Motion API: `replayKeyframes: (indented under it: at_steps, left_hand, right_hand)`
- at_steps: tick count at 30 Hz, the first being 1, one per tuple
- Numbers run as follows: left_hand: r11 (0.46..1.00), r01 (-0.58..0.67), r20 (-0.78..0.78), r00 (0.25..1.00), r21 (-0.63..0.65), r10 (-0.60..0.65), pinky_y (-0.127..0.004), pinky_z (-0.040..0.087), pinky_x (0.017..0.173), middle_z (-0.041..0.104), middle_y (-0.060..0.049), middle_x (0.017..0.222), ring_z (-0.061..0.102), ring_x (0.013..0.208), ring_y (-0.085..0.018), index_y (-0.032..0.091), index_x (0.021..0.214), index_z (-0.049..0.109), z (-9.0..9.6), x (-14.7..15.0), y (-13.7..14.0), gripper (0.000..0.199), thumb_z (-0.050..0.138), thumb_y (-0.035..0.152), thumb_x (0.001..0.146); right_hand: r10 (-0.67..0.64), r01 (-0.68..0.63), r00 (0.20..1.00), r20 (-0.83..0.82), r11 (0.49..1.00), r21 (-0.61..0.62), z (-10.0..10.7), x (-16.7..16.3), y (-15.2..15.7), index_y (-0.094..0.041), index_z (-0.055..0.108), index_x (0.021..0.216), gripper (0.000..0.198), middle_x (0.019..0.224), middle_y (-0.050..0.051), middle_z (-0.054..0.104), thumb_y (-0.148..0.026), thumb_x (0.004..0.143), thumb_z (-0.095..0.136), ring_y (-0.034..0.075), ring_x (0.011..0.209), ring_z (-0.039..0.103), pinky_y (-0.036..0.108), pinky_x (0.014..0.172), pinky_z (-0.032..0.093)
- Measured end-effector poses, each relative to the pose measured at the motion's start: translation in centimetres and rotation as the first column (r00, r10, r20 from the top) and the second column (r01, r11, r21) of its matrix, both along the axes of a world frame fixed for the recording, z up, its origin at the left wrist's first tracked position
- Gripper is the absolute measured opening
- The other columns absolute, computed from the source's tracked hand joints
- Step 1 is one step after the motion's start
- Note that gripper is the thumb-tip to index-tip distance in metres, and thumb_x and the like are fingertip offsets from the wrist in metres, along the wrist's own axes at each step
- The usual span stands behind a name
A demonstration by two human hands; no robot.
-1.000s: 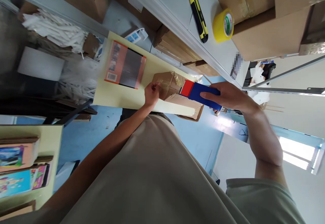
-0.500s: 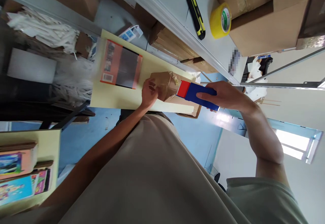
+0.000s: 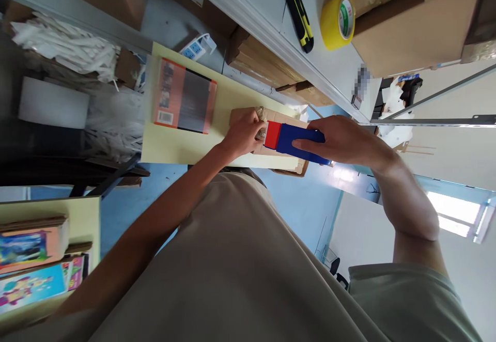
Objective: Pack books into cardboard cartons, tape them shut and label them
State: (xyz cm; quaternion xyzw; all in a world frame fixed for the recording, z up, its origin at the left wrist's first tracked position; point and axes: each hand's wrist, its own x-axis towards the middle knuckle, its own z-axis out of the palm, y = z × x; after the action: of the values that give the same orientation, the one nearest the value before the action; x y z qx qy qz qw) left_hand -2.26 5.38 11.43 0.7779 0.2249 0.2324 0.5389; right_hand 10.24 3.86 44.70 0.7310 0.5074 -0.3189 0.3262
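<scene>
A cardboard box (image 3: 287, 117) lies on the pale yellow tabletop (image 3: 182, 148), with shiny clear tape (image 3: 262, 117) on its surface. In my right hand (image 3: 329, 138) is a blue tape dispenser (image 3: 296, 140) with a red front end, pointed left and held low over the box. My left hand (image 3: 242, 134) is at the box's left part, fingers bent and pinched close to the dispenser's red end; what lies between the fingertips is hidden. To the left, an orange and dark grey book (image 3: 186, 96) lies flat on the tabletop.
A shelf (image 3: 267, 1) above the table holds a yellow and black utility knife (image 3: 297, 14), a yellow tape roll (image 3: 337, 20) and cardboard boxes (image 3: 418, 32). A power strip (image 3: 197, 46) is behind the table. Books (image 3: 34, 280) stand on another table at lower left.
My left hand has moved right along the box, from its left end to the dispenser's front. The dispenser in my right hand has shifted slightly left.
</scene>
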Motion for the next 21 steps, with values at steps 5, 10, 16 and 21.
replayKeyframes:
  at_steps: [5, 10, 16, 21]
  left_hand:
    - [0.999, -0.026, -0.071, 0.997, -0.031, 0.024, -0.043, 0.064, 0.106, 0.069, -0.012, 0.125, 0.070, 0.122, -0.032, 0.027, 0.124, 0.078, -0.3, -0.5, -0.6, 0.032, 0.089, 0.023, 0.094]
    - [1.000, -0.028, -0.144, 0.989, -0.010, 0.026, -0.046, 0.064, 0.110, 0.070, -0.013, 0.133, 0.071, 0.128, -0.033, 0.026, 0.134, 0.078, 0.3, -1.0, -0.9, 0.037, 0.088, 0.024, 0.098]
    - [0.999, -0.035, -0.171, 0.984, 0.018, 0.037, -0.043, 0.066, 0.107, 0.073, -0.011, 0.136, 0.073, 0.128, -0.032, 0.025, 0.141, 0.074, 0.4, -1.6, -0.9, 0.043, 0.089, 0.029, 0.101]
    - [0.999, -0.033, -0.187, 0.982, 0.039, 0.040, -0.042, 0.067, 0.102, 0.074, -0.010, 0.137, 0.076, 0.124, -0.031, 0.026, 0.140, 0.072, 0.3, -2.0, -1.0, 0.045, 0.091, 0.030, 0.100]
  right_hand:
    - [0.029, -0.029, 1.000, 0.003, 1.000, -0.005, -0.2, 1.1, -0.6, -0.022, 0.076, 0.096, 0.056, 0.070, 0.004, 0.068, -0.076, 0.108, 0.062, 0.022, 0.070, 0.064, 0.037, 0.072, 0.038]
    - [0.014, -0.013, 1.000, 0.017, 0.999, -0.039, -0.6, 3.8, -1.4, -0.023, 0.077, 0.095, 0.061, 0.071, 0.005, 0.071, -0.081, 0.107, 0.061, 0.023, 0.069, 0.065, 0.037, 0.069, 0.039]
    - [-0.065, 0.068, 0.997, 0.031, 0.993, -0.098, -2.6, 6.9, -2.4, -0.021, 0.081, 0.100, 0.061, 0.071, 0.006, 0.071, -0.079, 0.105, 0.062, 0.023, 0.069, 0.066, 0.038, 0.070, 0.043]
    - [-0.086, 0.087, 0.996, 0.015, 0.993, -0.083, -6.7, 10.2, -3.9, -0.020, 0.080, 0.096, 0.059, 0.082, 0.010, 0.076, -0.078, 0.103, 0.068, 0.024, 0.076, 0.068, 0.039, 0.073, 0.043]
